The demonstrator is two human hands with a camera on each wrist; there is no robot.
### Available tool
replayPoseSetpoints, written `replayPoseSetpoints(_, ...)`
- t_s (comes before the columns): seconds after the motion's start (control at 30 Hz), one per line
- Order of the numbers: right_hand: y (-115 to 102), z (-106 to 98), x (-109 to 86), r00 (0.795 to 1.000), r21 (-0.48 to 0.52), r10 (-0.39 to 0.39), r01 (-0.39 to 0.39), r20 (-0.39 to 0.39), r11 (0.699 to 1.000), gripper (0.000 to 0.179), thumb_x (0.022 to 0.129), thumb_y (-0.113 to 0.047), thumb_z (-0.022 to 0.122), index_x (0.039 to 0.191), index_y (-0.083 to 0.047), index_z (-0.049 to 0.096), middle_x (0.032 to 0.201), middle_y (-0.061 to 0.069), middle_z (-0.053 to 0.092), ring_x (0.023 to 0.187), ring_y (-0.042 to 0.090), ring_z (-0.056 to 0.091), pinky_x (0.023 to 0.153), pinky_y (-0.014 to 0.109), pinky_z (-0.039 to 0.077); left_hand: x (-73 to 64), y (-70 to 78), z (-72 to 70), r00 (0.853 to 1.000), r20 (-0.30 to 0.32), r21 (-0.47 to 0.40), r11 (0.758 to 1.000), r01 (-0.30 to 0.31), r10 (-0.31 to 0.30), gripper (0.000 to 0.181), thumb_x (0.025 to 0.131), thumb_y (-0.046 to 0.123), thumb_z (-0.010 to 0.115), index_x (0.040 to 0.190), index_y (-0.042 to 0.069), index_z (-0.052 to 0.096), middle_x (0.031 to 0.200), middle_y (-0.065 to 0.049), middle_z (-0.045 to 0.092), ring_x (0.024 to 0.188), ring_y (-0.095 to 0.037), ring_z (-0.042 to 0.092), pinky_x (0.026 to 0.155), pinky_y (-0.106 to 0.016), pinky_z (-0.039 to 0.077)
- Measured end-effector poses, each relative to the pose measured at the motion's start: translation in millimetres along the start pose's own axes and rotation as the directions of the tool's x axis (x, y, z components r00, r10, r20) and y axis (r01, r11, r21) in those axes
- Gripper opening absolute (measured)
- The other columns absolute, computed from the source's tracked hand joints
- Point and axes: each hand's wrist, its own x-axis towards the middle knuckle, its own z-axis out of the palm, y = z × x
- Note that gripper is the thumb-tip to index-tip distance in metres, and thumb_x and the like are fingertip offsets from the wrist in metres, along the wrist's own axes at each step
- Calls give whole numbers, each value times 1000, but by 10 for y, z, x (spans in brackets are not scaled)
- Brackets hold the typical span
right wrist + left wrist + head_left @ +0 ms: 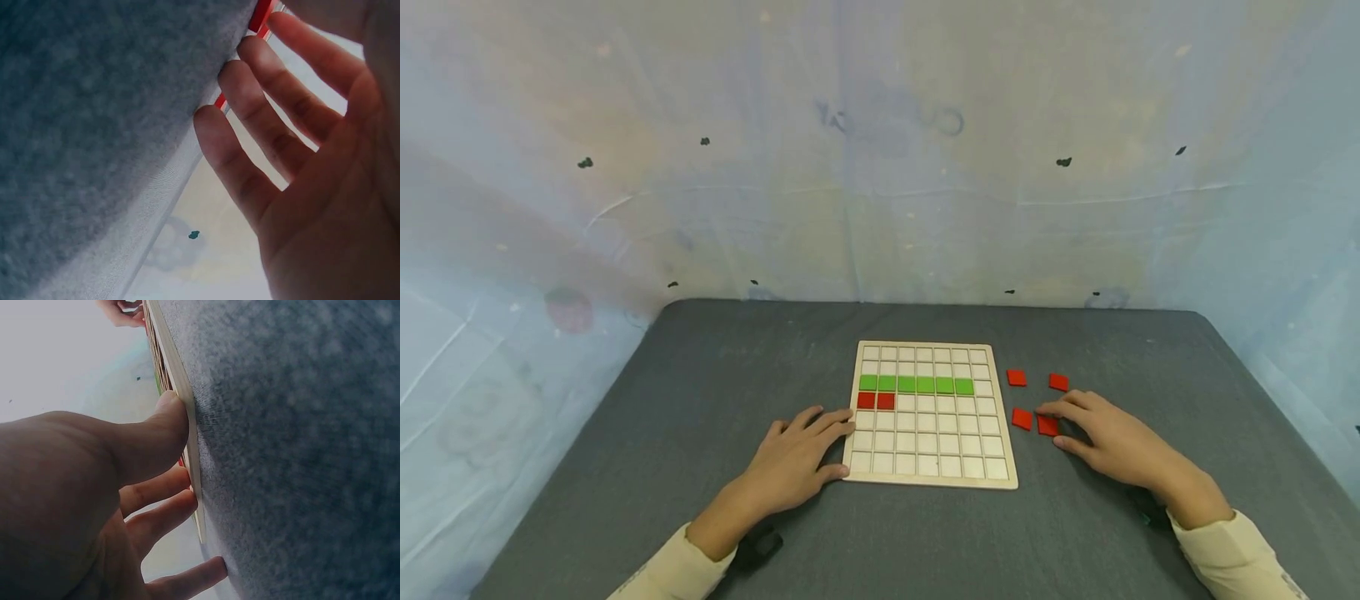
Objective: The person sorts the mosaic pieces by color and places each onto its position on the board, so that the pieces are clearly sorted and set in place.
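A wooden grid board (931,482) lies flat on the dark table. My left hand (793,462) rests at its left edge, fingers spread, thumb near the lower-left corner; the left wrist view shows the thumb (165,428) against the board's rim. A row of green square tiles (906,384) fills several cells, and two red tiles (886,402) sit at the left of the row below. Beside the board on the right, my right hand (1105,437) reaches over a loose red tile (1047,426), index fingertip and thumb at opposite sides of it. In the right wrist view its fingers (250,94) are loosely extended.
Three more loose red tiles lie nearby: one at the back left (1016,378), one at the back right (1058,382), and one closer to the board (1022,418). The grey table (760,350) ends at a hanging pale cloth (865,225) behind.
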Motion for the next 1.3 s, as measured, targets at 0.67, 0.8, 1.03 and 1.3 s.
replayPoseSetpoints(0.67, -17, 3, -7, 1000, -13, -7, 7, -18, 1000, 40, 92, -26, 73, 131, -25, 65, 118, -6, 63, 102, 12, 59, 80, 38, 52, 5, 10, 4, 1000, 9, -5, 1000, 20, -20, 59, 92, 45, 67, 147, 27, 50, 158, 8, 40, 146, -34, 35, 102, -62, 35)
replayPoseSetpoints(0.8, -29, -5, -11, 1000, -10, -8, 8, -27, 1000, 39, 92, -26, 73, 131, -25, 65, 117, -6, 63, 101, 12, 59, 79, 38, 52, 7, 8, 1, 1000, 10, -7, 1000, 21, -21, 59, 92, 44, 67, 146, 27, 51, 158, 8, 40, 146, -33, 36, 102, -62, 36)
replayPoseSetpoints(1.03, -34, 2, -13, 1000, -5, -3, 3, -24, 1000, 39, 92, -28, 73, 130, -26, 65, 118, -6, 63, 101, 12, 59, 79, 38, 52, 0, 12, 2, 1000, 5, -6, 1000, 18, -18, 59, 92, 44, 68, 145, 27, 52, 157, 7, 41, 146, -34, 36, 101, -63, 36)
replayPoseSetpoints(1.3, -18, 13, -9, 999, -13, -16, 16, -33, 1000, 38, 92, -30, 73, 129, -26, 66, 114, -8, 62, 94, 6, 54, 74, 32, 49, -2, 15, -14, 1000, 7, -17, 1000, 16, -16, 59, 92, 43, 68, 146, 26, 52, 157, 7, 41, 146, -34, 36, 101, -63, 36)
